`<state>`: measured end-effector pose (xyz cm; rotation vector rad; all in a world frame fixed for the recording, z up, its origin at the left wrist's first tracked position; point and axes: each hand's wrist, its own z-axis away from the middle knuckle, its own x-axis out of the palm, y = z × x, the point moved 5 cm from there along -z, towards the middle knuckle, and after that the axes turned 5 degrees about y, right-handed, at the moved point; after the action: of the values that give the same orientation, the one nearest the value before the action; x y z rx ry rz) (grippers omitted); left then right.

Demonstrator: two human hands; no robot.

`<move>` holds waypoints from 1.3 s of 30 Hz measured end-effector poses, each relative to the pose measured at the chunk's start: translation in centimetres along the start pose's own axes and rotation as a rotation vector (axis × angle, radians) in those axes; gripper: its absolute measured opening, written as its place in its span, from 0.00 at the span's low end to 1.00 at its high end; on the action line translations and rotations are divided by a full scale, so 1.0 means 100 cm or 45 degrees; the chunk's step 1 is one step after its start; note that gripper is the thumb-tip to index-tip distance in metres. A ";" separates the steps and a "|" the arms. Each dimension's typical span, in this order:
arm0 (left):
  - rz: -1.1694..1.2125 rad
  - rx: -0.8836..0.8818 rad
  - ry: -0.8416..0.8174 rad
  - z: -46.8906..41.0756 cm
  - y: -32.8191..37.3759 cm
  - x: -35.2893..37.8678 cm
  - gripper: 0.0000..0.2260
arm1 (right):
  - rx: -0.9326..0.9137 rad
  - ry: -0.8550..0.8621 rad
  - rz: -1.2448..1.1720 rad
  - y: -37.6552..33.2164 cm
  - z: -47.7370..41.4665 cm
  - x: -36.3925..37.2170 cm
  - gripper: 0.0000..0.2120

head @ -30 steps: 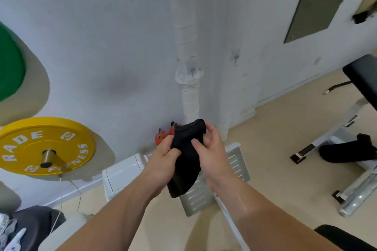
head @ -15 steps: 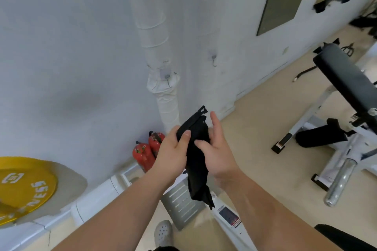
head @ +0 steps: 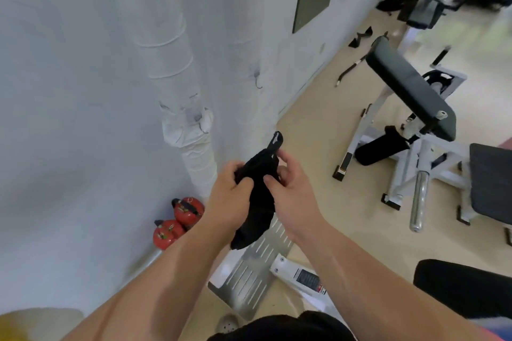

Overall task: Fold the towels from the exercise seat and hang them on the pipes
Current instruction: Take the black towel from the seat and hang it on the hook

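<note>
Both hands hold one black fabric towel at frame centre: the left hand curls its fingers round the bunched upper part, the right hand pinches it from three o'clock, and the tail hangs loose. Judged unfinished: the fold is rough, and nothing hangs on the white tape-wrapped vertical pipe at ten o'clock. The grey padded exercise seat stands well apart at two o'clock; whether more towels remain cannot be told.
</note>
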<state>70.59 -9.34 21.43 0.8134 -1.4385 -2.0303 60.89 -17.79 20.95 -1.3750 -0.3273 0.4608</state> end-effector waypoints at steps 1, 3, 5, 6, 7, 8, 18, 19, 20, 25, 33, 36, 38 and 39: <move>0.026 -0.004 0.001 -0.004 0.001 0.001 0.08 | -0.014 0.007 -0.013 0.000 -0.003 0.002 0.27; 0.075 0.009 0.000 -0.010 0.005 0.005 0.03 | -0.025 0.013 -0.064 -0.003 -0.008 0.006 0.29; 0.057 0.065 0.042 -0.018 0.010 0.008 0.07 | -0.019 0.022 -0.091 -0.006 -0.015 0.007 0.31; 0.037 0.091 0.066 -0.023 0.011 0.009 0.08 | -0.009 0.024 -0.111 -0.007 -0.018 0.007 0.31; 0.017 0.106 0.088 -0.028 0.012 0.011 0.07 | 0.015 0.020 -0.160 -0.008 -0.022 0.007 0.30; -0.012 0.124 0.098 -0.032 0.014 0.012 0.06 | 0.055 0.013 -0.241 -0.009 -0.025 0.006 0.27; -0.163 0.228 0.138 -0.052 0.036 0.048 0.16 | 0.116 0.140 -0.211 -0.026 -0.098 -0.061 0.08; -0.150 0.222 0.172 -0.056 0.038 0.053 0.16 | 0.152 0.090 -0.232 -0.024 -0.102 -0.064 0.08; -0.111 0.195 0.191 -0.059 0.039 0.058 0.16 | 0.193 0.037 -0.247 -0.021 -0.107 -0.066 0.09; -0.067 0.098 0.113 -0.062 0.046 0.086 0.16 | 0.301 -0.226 -0.238 -0.009 -0.134 -0.082 0.07; -0.067 -0.032 0.067 -0.060 0.041 0.093 0.18 | 0.286 -0.377 -0.288 -0.015 -0.150 -0.080 0.08; -0.042 -0.045 0.173 -0.062 0.034 0.073 0.21 | 0.266 -0.335 -0.234 -0.017 -0.150 -0.068 0.12; -0.029 -0.044 0.148 -0.062 0.032 0.062 0.24 | 0.264 -0.340 -0.231 -0.018 -0.147 -0.057 0.11; -0.025 -0.047 0.102 -0.061 0.032 0.057 0.23 | 0.259 -0.350 -0.236 -0.018 -0.145 -0.050 0.10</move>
<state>71.31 -18.28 21.95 0.8865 -1.3506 -2.0095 63.80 -32.95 20.47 -1.0733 -0.6109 0.5150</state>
